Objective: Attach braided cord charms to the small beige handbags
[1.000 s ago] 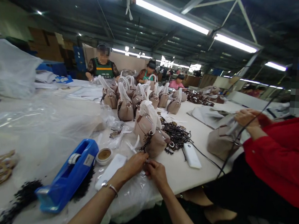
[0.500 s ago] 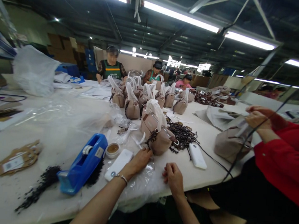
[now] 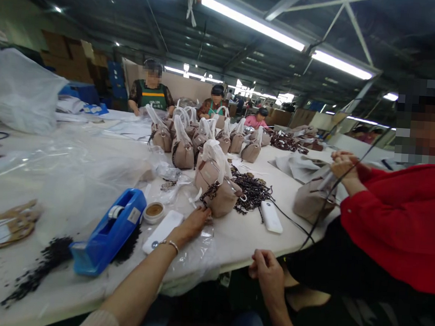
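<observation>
A taupe handbag point(image 3: 224, 200) with white-wrapped handles and a dark chain stands near the table's front edge. My left hand point(image 3: 194, 223) is at its lower left corner, the bent fingers closed on the bottom edge; the fingertips are partly hidden. Clear plastic film point(image 3: 200, 244) lies under that hand, and a white rectangular device point(image 3: 163, 231) is beside the wrist. My right hand point(image 3: 267, 272) hangs just off the table edge, its fingers curled into a loose fist, with nothing showing in them. Right of the handbag lies a heap of dark chains point(image 3: 250, 192).
A blue tape dispenser point(image 3: 110, 230), a round tin point(image 3: 153, 212) and brown card tags point(image 3: 6, 225) lie at left. More handbags point(image 3: 183, 150) stand behind. A second white device point(image 3: 271, 217) is at right. A co-worker in red point(image 3: 399, 220) handles another handbag point(image 3: 309, 201).
The view has turned slightly right, so the table things shift left. My right hand has moved right and down, off the table edge. My left hand stays by the handbag.
</observation>
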Demonstrator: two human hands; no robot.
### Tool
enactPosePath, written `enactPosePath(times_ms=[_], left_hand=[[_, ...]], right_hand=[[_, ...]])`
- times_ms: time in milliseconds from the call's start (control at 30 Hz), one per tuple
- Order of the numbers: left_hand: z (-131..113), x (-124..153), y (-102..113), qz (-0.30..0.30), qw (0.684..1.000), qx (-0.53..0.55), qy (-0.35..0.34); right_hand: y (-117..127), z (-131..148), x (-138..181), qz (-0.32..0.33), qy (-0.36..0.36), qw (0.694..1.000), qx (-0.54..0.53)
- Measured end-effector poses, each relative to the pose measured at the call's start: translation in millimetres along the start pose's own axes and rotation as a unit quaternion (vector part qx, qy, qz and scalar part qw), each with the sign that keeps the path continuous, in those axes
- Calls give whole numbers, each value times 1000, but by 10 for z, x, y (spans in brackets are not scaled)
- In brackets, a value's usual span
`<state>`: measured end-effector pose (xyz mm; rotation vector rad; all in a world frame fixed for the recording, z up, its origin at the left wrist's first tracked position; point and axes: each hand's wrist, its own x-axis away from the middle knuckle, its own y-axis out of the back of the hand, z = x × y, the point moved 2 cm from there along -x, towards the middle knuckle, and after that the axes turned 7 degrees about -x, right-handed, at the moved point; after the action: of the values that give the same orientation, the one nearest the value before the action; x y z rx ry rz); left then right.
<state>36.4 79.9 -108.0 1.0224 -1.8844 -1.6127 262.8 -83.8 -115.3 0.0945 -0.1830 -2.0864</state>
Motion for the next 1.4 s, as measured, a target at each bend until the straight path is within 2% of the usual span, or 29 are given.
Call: enactPosePath(times_ms=[167, 233, 300, 367, 467, 533, 600, 667, 833, 933, 1000, 1067, 1167, 1267, 1400], left_hand=[[24, 132, 171, -5, 1000, 10, -15], [-26, 260, 266, -18, 1000, 11, -5], [-139, 442, 371, -56, 998, 33, 27], [-340, 653, 446, -89, 989, 109, 43], [-754, 914, 440, -38, 966, 256, -15], [-976, 1005, 384, 20, 960, 279, -28], [-1090, 1036, 322, 75, 959, 271, -20], [-1100, 1035, 284, 96, 959, 267, -12], [-922, 1030, 249, 86, 968, 234, 11], [-876, 1027, 214, 80, 980, 183, 21], [-908, 998, 195, 66, 986, 153, 20], [-978, 947, 187, 59, 989, 135, 11], [-1090, 865, 195, 60, 991, 117, -5], [-1123, 832, 201, 62, 992, 107, -4], [-1027, 873, 191, 48, 991, 122, -14]], right_hand=[[254, 12, 72, 9, -29, 996, -84], [251, 68, 167, 9, -30, 993, -116], [191, 132, 276, 15, -28, 991, -132], [106, 185, 380, 34, -24, 992, -121], [0, 225, 502, 62, -3, 996, -64], [-22, 232, 550, 75, 14, 997, -27], [5, 226, 571, 85, 27, 996, -2], [83, 202, 571, 87, 33, 996, 16], [358, 94, 502, 75, 36, 992, 96], [398, 172, 476, 53, 141, 970, 188], [314, 307, 505, 28, 237, 946, 220], [143, 441, 560, 32, 296, 929, 218], [-190, 536, 629, 110, 332, 915, 203], [-405, 478, 611, 153, 329, 910, 203], [-382, 363, 463, 178, 242, 931, 206]])
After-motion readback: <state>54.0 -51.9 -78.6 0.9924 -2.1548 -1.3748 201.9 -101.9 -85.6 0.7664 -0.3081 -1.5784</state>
